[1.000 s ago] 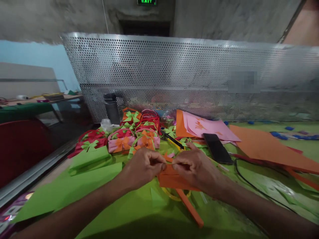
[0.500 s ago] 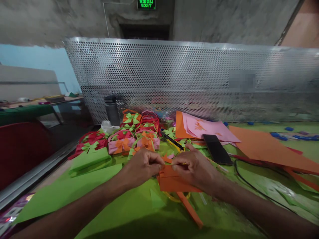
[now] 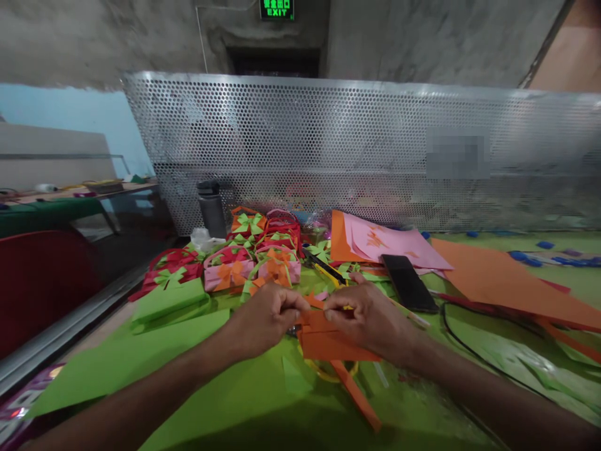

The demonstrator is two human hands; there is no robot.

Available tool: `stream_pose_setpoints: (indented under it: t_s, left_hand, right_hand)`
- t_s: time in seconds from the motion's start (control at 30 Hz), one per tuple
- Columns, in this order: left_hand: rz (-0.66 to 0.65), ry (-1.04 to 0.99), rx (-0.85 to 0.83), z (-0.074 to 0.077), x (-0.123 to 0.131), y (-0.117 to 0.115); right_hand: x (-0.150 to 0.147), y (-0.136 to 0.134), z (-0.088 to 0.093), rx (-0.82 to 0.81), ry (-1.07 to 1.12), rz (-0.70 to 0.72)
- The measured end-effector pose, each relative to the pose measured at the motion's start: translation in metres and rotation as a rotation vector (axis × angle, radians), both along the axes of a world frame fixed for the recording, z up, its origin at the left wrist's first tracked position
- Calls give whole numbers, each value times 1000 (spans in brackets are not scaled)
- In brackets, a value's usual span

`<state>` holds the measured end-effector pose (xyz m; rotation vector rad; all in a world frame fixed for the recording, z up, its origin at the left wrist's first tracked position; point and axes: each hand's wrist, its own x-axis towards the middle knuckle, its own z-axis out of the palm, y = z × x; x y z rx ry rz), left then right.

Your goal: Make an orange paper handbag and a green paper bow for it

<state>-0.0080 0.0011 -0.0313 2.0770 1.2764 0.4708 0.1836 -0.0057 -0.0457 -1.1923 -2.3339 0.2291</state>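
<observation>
My left hand (image 3: 275, 313) and my right hand (image 3: 369, 316) meet over a folded orange paper piece (image 3: 333, 346). Each pinches its upper edge between thumb and fingertips, the left at the left corner, the right a little further along. Under the folded paper, the yellow handle loops of scissors (image 3: 323, 376) show in part. An orange paper strip (image 3: 357, 398) runs out from below toward me. Just beyond my right hand lies a yellow and black cutter knife (image 3: 328, 270). A small green paper scrap (image 3: 295, 376) rests left of the scissors.
Several small paper bags with bows (image 3: 230, 272) stand at the back left, beside a dark bottle (image 3: 212, 210). A phone (image 3: 408, 282), pink sheets (image 3: 399, 241) and a large orange sheet (image 3: 507, 275) lie right. A black cable (image 3: 474, 344) curves there. Perforated metal panel (image 3: 300, 138) closes the back.
Both hands keep their pinch on the orange paper, nearly unmoved. The paper's lower part has shifted very slightly, and a bit more of the scissors shows beneath it.
</observation>
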Motion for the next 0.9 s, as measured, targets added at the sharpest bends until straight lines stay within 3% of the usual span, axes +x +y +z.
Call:
stream_pose_setpoints:
  t_s: [0.4,0.57,0.73,0.9]
  left_hand:
    - [-29,-29,-4,5,-3,-1]
    - [-111,-60,53,3,3,-6]
    - [-60,-27,177,-12,12,-9]
    - [-33,11,204,-4,10,-10]
  right_hand:
    - [-2,0,2,-1,-9,-4]
    - [-5,-3,0,-16,-11,15]
    - [-9,-9,-3,13,-28,48]
    - [-7,-8,0,-35,10,33]
